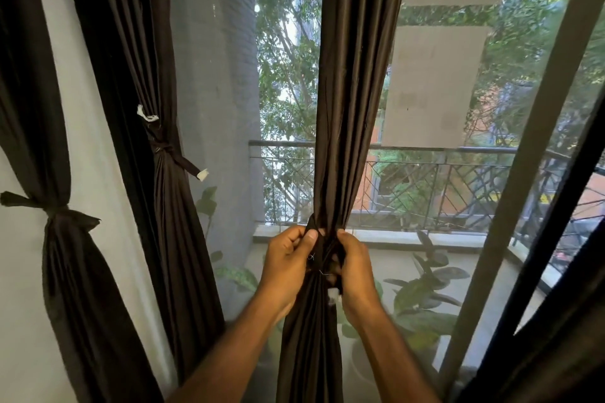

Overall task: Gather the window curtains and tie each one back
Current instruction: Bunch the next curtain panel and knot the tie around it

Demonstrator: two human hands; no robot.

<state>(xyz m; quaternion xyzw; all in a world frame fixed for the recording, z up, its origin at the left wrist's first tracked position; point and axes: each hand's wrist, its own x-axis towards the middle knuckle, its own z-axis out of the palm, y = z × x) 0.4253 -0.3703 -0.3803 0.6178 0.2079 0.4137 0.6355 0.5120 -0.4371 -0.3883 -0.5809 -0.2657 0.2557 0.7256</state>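
I saw two curtains [55,216] tied; both hands [288,265] pinched the tie around the third curtain [353,108], knot unfinished

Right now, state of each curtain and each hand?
far-left curtain: gathered, tied back.
second curtain: gathered, tied back, tie ends loose.
middle curtain: gathered, tie being worked, not visibly knotted.
left hand: grips the middle curtain's tie.
right hand: grips the same tie.

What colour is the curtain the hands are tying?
Dark brown, nearly black; the curtain shows best in the head view.
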